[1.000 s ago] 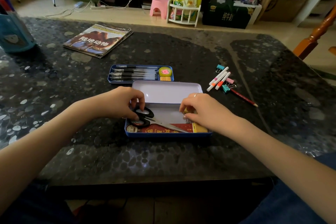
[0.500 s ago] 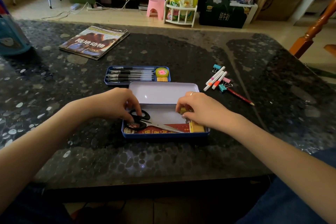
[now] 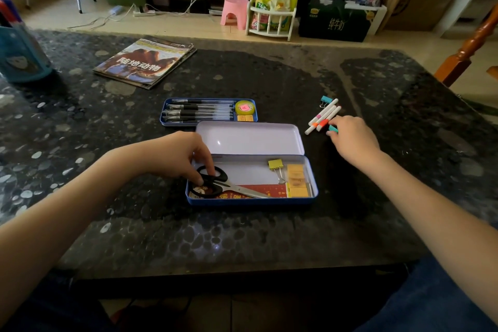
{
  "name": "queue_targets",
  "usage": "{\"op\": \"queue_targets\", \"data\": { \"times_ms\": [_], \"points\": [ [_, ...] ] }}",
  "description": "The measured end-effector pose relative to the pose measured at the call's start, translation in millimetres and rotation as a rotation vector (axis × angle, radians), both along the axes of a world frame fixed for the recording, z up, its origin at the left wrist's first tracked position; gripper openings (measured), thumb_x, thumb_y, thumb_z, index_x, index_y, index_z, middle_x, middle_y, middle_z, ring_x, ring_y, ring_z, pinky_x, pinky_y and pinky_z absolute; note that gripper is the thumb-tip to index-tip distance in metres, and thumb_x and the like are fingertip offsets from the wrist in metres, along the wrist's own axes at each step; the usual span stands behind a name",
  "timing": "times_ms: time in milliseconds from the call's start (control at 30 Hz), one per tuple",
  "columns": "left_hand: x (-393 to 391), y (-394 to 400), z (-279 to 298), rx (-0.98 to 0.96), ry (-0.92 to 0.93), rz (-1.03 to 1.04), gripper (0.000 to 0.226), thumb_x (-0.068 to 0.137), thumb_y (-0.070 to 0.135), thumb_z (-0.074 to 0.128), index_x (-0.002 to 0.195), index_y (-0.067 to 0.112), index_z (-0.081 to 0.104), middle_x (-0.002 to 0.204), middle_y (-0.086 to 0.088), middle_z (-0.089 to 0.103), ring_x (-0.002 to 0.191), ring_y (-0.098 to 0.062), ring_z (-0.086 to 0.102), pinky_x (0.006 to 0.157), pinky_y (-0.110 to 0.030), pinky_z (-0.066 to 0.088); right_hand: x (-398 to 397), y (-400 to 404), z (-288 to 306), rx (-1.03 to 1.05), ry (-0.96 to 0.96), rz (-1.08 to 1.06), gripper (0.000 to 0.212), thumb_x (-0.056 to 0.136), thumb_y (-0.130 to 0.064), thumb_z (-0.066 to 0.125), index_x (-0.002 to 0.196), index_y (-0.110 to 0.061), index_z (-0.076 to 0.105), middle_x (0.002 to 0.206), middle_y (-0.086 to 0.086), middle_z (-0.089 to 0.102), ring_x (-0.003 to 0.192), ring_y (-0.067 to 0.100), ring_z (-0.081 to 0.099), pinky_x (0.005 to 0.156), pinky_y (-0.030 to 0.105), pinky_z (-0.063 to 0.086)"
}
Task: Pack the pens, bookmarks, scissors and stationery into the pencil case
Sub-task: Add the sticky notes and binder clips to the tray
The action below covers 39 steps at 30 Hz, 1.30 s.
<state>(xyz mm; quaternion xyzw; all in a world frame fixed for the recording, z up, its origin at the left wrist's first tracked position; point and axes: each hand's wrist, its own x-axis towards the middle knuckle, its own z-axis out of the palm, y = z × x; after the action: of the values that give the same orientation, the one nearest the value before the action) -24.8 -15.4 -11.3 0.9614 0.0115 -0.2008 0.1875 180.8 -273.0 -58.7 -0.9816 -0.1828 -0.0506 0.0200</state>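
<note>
1. Between the two hands, the open pencil case [image 3: 253, 201] blocks the worktop [image 3: 242, 237]; scissors [image 3: 231, 186] fill its left floor.
2. Beyond the left hand [image 3: 172, 155], a pen tray [image 3: 208, 112] stands in the way.
3. Left of the right hand [image 3: 353, 140], markers [image 3: 323, 116] lie close; its near side is bare.

I count two hands, the left hand [image 3: 175, 155] and the right hand [image 3: 354, 140]. One pair of scissors [image 3: 229, 183], one yellow binder clip [image 3: 276, 166], two teal clips [image 3: 326, 100] [image 3: 333, 129], three white markers [image 3: 323, 116]. One pencil case [image 3: 253, 201], one inner tray [image 3: 164, 113] with about five black pens [image 3: 199, 112] and one tape roll [image 3: 244, 108]. One magazine [image 3: 145, 62].
</note>
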Motion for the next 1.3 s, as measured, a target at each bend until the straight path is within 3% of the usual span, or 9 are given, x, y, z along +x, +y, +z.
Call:
{"op": "queue_targets", "data": {
  "times_ms": [267,367,433,533,633,867,1033,1167,1300],
  "points": [
    [1,0,1,-0.003,0.013,-0.008,0.026,0.078,0.021,0.072,0.102,0.033,0.069,0.086,0.022,0.039,0.078,0.001,0.043,0.066,-0.013,0.033,-8,4,0,-0.025,-0.088,-0.004,0.019,0.092,-0.016,0.058,0.111,-0.017,0.062,0.105,0.007,0.064,0.102,0.025,0.054,0.078,0.037,0.048],
    [0,0,1,-0.015,0.016,-0.005,0.026,0.078,0.021,0.073,0.099,0.034,0.069,0.086,0.021,0.039,0.078,-0.001,0.044,0.067,-0.015,0.034,-18,4,9,0.119,-0.125,0.040,0.016,0.092,-0.020,0.059,0.107,-0.020,0.064,0.102,0.005,0.066,0.102,0.025,0.054,0.076,0.038,0.048],
    [1,1,2,-0.014,0.029,-0.003,0.026,0.078,0.021,0.073,0.099,0.033,0.069,0.087,0.020,0.039,0.079,-0.002,0.044,0.067,-0.015,0.034,-32,10,19,0.316,-0.026,0.142,0.018,0.089,-0.020,0.063,0.107,-0.023,0.064,0.100,-0.003,0.065,0.097,0.016,0.056,0.076,0.030,0.049],
    [1,0,3,0.000,0.032,-0.012,0.026,0.078,0.021,0.073,0.101,0.033,0.070,0.088,0.020,0.040,0.079,-0.002,0.044,0.066,-0.013,0.034,-68,21,43,0.502,0.356,0.356,0.021,0.083,-0.015,0.070,0.100,-0.025,0.064,0.092,-0.014,0.064,0.083,0.000,0.059,0.069,0.013,0.042],
    [0,0,2,0.002,0.019,-0.014,0.026,0.077,0.022,0.074,0.100,0.033,0.070,0.087,0.020,0.040,0.078,0.000,0.043,0.065,-0.013,0.033,-98,24,56,0.436,0.569,0.526,0.024,0.078,-0.014,0.075,0.098,-0.026,0.067,0.089,-0.013,0.069,0.080,-0.003,0.063,0.067,0.011,0.045],
    [-1,1,3,0.006,0.023,-0.017,0.025,0.077,0.022,0.074,0.098,0.034,0.070,0.087,0.020,0.039,0.077,0.000,0.043,0.065,-0.012,0.032,-112,26,49,0.184,0.710,0.597,0.032,0.079,-0.016,0.075,0.107,-0.028,0.064,0.095,-0.012,0.066,0.083,0.001,0.062,0.071,0.012,0.049],
    [1,-1,4,-0.003,0.046,-0.013,0.025,0.078,0.021,0.073,0.099,0.034,0.069,0.088,0.020,0.039,0.078,-0.001,0.043,0.066,-0.013,0.033,-109,25,47,0.216,0.793,0.589,0.028,0.083,-0.011,0.070,0.108,-0.023,0.065,0.094,-0.010,0.070,0.086,-0.005,0.066,0.072,0.005,0.048],
    [1,-2,5,-0.005,0.051,-0.010,0.025,0.078,0.021,0.072,0.099,0.033,0.068,0.087,0.020,0.039,0.077,-0.001,0.043,0.065,-0.013,0.033,-109,25,46,0.216,0.802,0.570,0.031,0.084,-0.002,0.066,0.105,-0.024,0.064,0.091,-0.010,0.070,0.088,-0.002,0.067,0.077,0.017,0.054],
    [0,-2,6,0.005,0.052,-0.013,0.025,0.078,0.021,0.072,0.100,0.033,0.069,0.087,0.021,0.038,0.077,-0.001,0.043,0.064,-0.013,0.033,-105,25,52,0.272,0.781,0.563,0.027,0.084,-0.001,0.066,0.102,-0.021,0.067,0.092,-0.007,0.072,0.085,-0.004,0.068,0.071,0.013,0.053]
  ]
}}
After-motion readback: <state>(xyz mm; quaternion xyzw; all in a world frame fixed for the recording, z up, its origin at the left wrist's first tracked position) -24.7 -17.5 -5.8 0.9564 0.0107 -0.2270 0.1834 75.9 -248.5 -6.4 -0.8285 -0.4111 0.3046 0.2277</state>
